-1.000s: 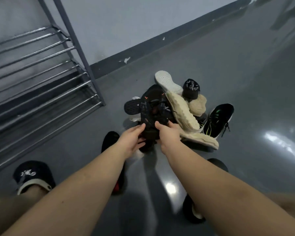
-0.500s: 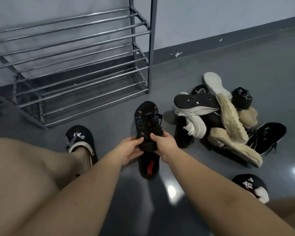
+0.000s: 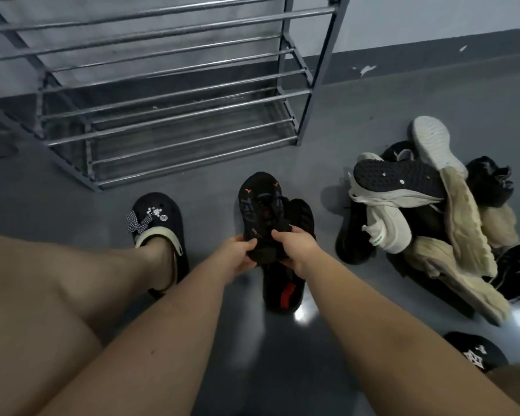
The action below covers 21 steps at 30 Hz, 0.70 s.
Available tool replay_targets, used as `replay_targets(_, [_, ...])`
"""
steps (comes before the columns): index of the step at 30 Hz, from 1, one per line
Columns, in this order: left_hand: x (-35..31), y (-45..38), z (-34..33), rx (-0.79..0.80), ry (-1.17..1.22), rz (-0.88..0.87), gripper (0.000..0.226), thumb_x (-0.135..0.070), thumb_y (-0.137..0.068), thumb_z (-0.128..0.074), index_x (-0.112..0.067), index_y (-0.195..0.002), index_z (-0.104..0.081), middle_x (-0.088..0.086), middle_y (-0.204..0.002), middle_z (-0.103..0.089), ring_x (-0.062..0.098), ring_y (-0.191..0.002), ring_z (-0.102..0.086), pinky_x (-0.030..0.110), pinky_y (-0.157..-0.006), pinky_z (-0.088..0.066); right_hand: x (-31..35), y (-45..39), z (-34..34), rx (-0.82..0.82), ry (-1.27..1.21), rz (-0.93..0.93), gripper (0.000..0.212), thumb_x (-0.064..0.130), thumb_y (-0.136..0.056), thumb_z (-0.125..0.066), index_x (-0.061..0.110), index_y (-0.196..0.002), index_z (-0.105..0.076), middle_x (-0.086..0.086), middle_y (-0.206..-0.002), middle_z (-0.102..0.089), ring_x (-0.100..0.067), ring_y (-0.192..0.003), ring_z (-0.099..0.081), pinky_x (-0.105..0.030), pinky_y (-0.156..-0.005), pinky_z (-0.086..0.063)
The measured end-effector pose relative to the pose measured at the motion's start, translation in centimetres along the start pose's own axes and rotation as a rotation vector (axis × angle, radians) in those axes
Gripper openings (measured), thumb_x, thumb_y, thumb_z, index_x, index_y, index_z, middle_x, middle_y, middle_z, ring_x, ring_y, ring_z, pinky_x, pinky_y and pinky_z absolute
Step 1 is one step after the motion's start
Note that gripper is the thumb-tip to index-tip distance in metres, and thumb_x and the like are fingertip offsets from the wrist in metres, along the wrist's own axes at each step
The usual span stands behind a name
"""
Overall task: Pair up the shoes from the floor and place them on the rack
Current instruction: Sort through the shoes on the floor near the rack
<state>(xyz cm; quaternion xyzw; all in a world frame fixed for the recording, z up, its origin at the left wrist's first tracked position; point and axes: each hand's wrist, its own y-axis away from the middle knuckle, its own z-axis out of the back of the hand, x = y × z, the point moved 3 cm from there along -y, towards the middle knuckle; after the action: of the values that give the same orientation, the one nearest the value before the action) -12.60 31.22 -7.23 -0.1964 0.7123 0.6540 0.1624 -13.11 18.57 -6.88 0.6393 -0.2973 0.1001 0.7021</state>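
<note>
Change: since the earlier frame our view has swung left, so the rack fills more of the upper field and the shoe pile lies further right; the held shoe has come closer to the rack.
Rack: grey metal shoe rack of horizontal bars [image 3: 168, 94], standing against the wall at upper left; we see no shoe on the bars in view.
Floor: glossy grey floor [image 3: 210, 181], carrying the rack, the pile and our feet.
Pile: heap of loose shoes [image 3: 427, 217] on the floor to the right of the rack, well apart from it; among them a white trainer with its dark studded sole up [image 3: 400, 181] and a beige knit shoe lying on its side [image 3: 463, 226].
Held shoe: black trainer with orange marks [image 3: 260, 202], raised toe-forward above the floor, between the rack and us.
Floor shoe: black shoe with a red heel patch [image 3: 284, 283], lying on the floor just beneath the held trainer.
Clog: black clog with a bow and charms [image 3: 155, 217], worn on our left foot.
Left hand: left hand [image 3: 237, 256] clasps the trainer's heel end, fingers curled round it.
Right hand: right hand [image 3: 294, 247] grips the same heel from the other side, thumb on top.
</note>
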Motion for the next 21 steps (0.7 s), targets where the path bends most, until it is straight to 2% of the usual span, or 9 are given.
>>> replay_targets(2, [0.1, -0.7, 0.7, -0.016, 0.023, 0.014, 0.04, -0.007, -0.095, -0.049, -0.01, -0.135, -0.046, 0.017, -0.131, -0.056, 0.027, -0.108, -0.059, 0.033, -0.084, -0.048, -0.1, -0.8, -0.7, 0.009, 0.052, -0.007, 0.047, 0.014, -0.091, -0.059, 0.014, -0.137, -0.047, -0.011, -0.125, -0.061, -0.028, -0.11, -0.061, -0.039, -0.096, -0.051])
replay_targets(4, [0.3, -1.3, 1.3, -0.043, 0.019, 0.034, 0.037, -0.006, -0.096, -0.047, -0.012, -0.132, -0.048, 0.015, -0.13, -0.057, 0.028, -0.116, -0.058, 0.033, -0.082, -0.048, -0.4, -1.6, -1.4, 0.013, 0.114, -0.006, 0.049, 0.014, -0.09, -0.06, 0.015, -0.138, -0.047, -0.011, -0.125, -0.062, -0.028, -0.111, -0.061, -0.039, -0.098, -0.05])
replay_targets(10, [0.8, -2.5, 2.5, -0.111, -0.045, 0.008, 0.039, 0.001, -0.095, -0.045, -0.011, -0.131, -0.051, 0.012, -0.122, -0.058, 0.03, -0.114, -0.056, 0.034, -0.083, -0.047, -2.0, -3.7, -2.5, 0.025, 0.21, -0.025, 0.043, 0.013, -0.089, -0.06, 0.012, -0.131, -0.053, -0.012, -0.121, -0.064, -0.029, -0.111, -0.061, -0.041, -0.101, -0.048])
replay_targets(12, [1.1, -3.1, 3.3, -0.132, -0.077, -0.01, 0.04, 0.002, -0.094, -0.046, -0.012, -0.132, -0.051, 0.009, -0.117, -0.058, 0.031, -0.116, -0.056, 0.036, -0.086, -0.049, -2.7, -4.1, -2.7, 0.063, 0.213, -0.054, 0.038, 0.012, -0.091, -0.057, 0.013, -0.128, -0.055, -0.009, -0.12, -0.064, -0.026, -0.111, -0.06, -0.036, -0.096, -0.049])
replay_targets(14, [1.6, -3.8, 4.1, -0.16, -0.115, -0.021, 0.043, 0.002, -0.094, -0.046, -0.012, -0.134, -0.05, 0.011, -0.119, -0.059, 0.032, -0.118, -0.055, 0.04, -0.093, -0.048, -3.0, -4.3, -3.0, 0.123, 0.174, -0.097, 0.033, 0.01, -0.094, -0.051, 0.016, -0.126, -0.055, -0.005, -0.121, -0.063, -0.023, -0.114, -0.058, -0.029, -0.084, -0.047])
replay_targets(17, [2.2, -4.2, 5.0, -0.207, -0.17, 0.001, 0.042, 0.002, -0.093, -0.045, -0.009, -0.133, -0.052, 0.013, -0.126, -0.058, 0.034, -0.117, -0.056, 0.044, -0.1, -0.046, -3.6, -4.6, -3.6, 0.158, 0.149, -0.148, 0.037, 0.009, -0.095, -0.047, 0.021, -0.13, -0.053, -0.002, -0.127, -0.06, -0.021, -0.119, -0.055, -0.024, -0.071, -0.045])
replay_targets(19, [2.5, -4.2, 5.3, -0.226, -0.208, 0.034, 0.04, -0.003, -0.094, -0.046, -0.008, -0.133, -0.051, 0.016, -0.128, -0.058, 0.034, -0.117, -0.055, 0.044, -0.102, -0.045, -3.9, -4.8, -3.9, 0.159, 0.148, -0.158, 0.042, 0.009, -0.094, -0.047, 0.023, -0.133, -0.05, -0.003, -0.131, -0.058, -0.021, -0.121, -0.054, -0.025, -0.072, -0.045])
replay_targets(21, [2.5, -3.9, 5.1, -0.248, -0.214, 0.078, 0.041, -0.008, -0.094, -0.048, -0.01, -0.135, -0.049, 0.017, -0.13, -0.056, 0.034, -0.12, -0.053, 0.042, -0.103, -0.045, -3.9, -4.9, -4.1, 0.159, 0.134, -0.159, 0.046, 0.009, -0.093, -0.048, 0.023, -0.136, -0.046, -0.004, -0.133, -0.056, -0.022, -0.122, -0.053, -0.028, -0.08, -0.045])
